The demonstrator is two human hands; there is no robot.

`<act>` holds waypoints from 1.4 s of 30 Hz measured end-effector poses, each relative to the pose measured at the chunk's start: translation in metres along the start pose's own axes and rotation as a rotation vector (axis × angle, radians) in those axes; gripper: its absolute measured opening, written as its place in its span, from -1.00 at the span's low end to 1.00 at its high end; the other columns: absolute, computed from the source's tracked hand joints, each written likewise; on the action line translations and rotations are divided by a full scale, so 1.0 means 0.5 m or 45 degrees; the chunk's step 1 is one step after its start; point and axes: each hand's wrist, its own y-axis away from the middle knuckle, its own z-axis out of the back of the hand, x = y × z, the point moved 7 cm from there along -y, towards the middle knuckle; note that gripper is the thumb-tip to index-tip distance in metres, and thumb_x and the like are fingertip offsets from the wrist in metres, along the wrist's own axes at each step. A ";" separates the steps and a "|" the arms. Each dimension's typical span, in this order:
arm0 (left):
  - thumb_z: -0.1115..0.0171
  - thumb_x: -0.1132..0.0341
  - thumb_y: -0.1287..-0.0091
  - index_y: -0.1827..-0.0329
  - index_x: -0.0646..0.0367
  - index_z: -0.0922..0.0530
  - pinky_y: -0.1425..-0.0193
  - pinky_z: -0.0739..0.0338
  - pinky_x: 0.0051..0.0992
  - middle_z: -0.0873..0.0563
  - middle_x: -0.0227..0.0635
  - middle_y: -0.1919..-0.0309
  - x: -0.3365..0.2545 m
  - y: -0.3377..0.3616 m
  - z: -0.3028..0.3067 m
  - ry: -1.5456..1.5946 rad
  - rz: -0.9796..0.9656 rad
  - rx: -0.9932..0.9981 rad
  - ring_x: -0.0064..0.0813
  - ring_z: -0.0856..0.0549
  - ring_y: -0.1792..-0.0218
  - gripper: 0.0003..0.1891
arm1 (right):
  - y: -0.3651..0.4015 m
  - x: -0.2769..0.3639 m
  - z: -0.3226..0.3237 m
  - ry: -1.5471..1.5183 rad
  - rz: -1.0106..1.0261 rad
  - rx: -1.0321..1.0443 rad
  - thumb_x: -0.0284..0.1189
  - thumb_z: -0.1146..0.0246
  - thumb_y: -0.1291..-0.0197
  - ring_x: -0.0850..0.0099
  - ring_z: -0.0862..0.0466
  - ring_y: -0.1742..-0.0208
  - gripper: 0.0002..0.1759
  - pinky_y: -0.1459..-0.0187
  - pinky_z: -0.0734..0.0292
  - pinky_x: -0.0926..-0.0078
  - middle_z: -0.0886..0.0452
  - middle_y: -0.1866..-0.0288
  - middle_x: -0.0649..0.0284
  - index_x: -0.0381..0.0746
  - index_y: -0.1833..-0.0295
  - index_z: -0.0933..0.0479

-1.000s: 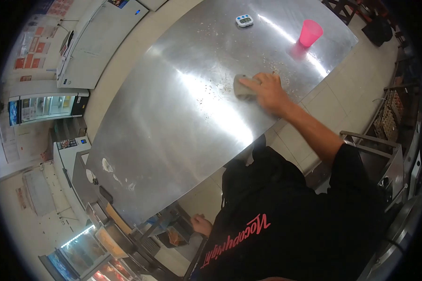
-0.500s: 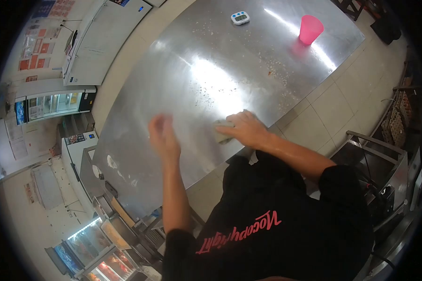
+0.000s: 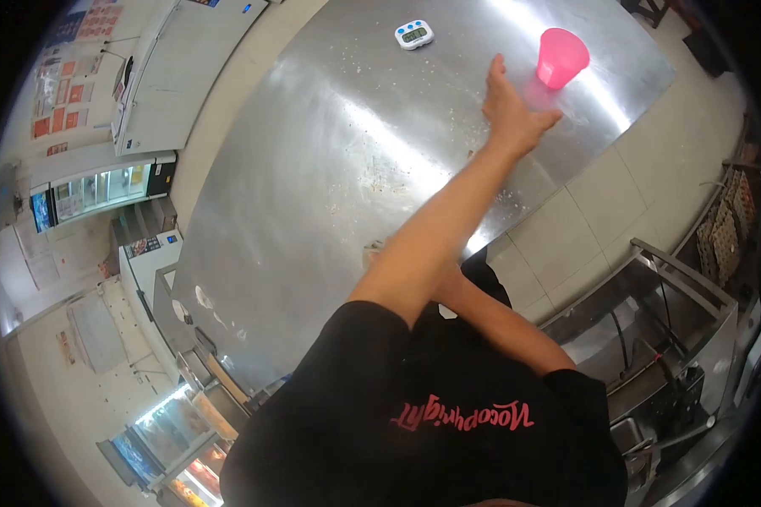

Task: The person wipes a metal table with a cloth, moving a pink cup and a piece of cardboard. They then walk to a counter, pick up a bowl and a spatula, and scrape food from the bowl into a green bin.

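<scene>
My left hand [image 3: 518,114] reaches over the steel table [image 3: 279,186], fingers spread and holding nothing. Just beyond it stands a pink plastic cup [image 3: 561,59], upright and apart from the fingertips as far as I can see. My right hand [image 3: 450,283] is low at the near edge, crossed by my left forearm, which hides its fingers. A pale, folded cloth [image 3: 373,251] peeks out past the forearm, at the place where my right hand rests on the table.
A white timer with blue buttons [image 3: 414,35] lies at the far side of the table. Crumbs [image 3: 380,173] are scattered over the middle. White smears [image 3: 203,297] mark the left end. A metal-framed unit [image 3: 651,313] stands at the right, and fridges [image 3: 101,188] line the left.
My left hand has swung from the left across my right arm to near the pink cup. My right hand and the cloth have shifted a little to the left.
</scene>
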 end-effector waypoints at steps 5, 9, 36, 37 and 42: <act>-0.68 0.23 0.14 -0.64 0.24 0.04 -0.58 0.14 -0.09 -0.33 0.00 -0.46 -0.006 -0.027 -0.067 0.103 0.087 0.032 -0.09 -0.31 -0.48 0.29 | 0.010 -0.027 -0.052 0.074 -0.153 0.282 -0.26 -0.28 -0.35 0.20 -0.62 -0.07 -0.55 -0.08 -0.51 0.20 -0.60 -0.16 0.09 -0.11 -0.31 -0.51; -0.63 0.19 0.14 -0.61 0.19 0.02 -0.52 0.06 -0.02 -0.39 -0.01 -0.40 -0.016 -0.052 -0.096 0.141 0.032 -0.014 -0.10 -0.37 -0.43 0.25 | -0.031 0.017 -0.023 0.173 -0.039 0.467 -0.23 -0.15 -0.38 0.13 -0.60 -0.12 -0.46 -0.14 -0.51 0.10 -0.55 -0.30 0.05 -0.03 -0.45 -0.46; -0.60 0.32 -0.14 -0.40 0.22 -0.42 -0.41 -0.50 -0.22 -0.61 -0.03 -0.31 -0.374 0.227 0.631 -0.170 -0.709 -0.298 -0.11 -0.62 -0.30 -0.25 | -0.067 0.072 0.021 0.370 0.170 0.181 -0.27 -0.20 -0.25 0.23 -0.56 -0.15 -0.63 -0.22 -0.39 0.11 -0.62 -0.09 0.22 -0.02 -0.16 -0.66; -0.62 0.32 -0.09 -0.39 0.25 -0.44 -0.34 -0.53 -0.19 -0.64 0.00 -0.26 -0.414 0.250 0.673 -0.269 -0.789 -0.323 -0.06 -0.64 -0.23 -0.23 | -0.060 0.070 0.014 0.482 0.099 0.346 -0.26 -0.21 -0.27 0.21 -0.56 -0.14 -0.61 -0.23 -0.40 0.08 -0.62 -0.07 0.22 0.00 -0.19 -0.65; -0.58 0.33 -0.13 -0.34 0.26 -0.48 -0.17 -0.63 -0.17 -0.69 0.08 -0.15 -0.573 0.367 0.815 -0.380 -1.008 -0.486 0.01 -0.71 -0.08 -0.31 | -0.062 0.109 0.013 0.779 0.197 0.479 -0.22 -0.24 -0.30 0.18 -0.56 -0.12 -0.58 -0.20 -0.38 0.05 -0.59 -0.10 0.22 0.03 -0.26 -0.61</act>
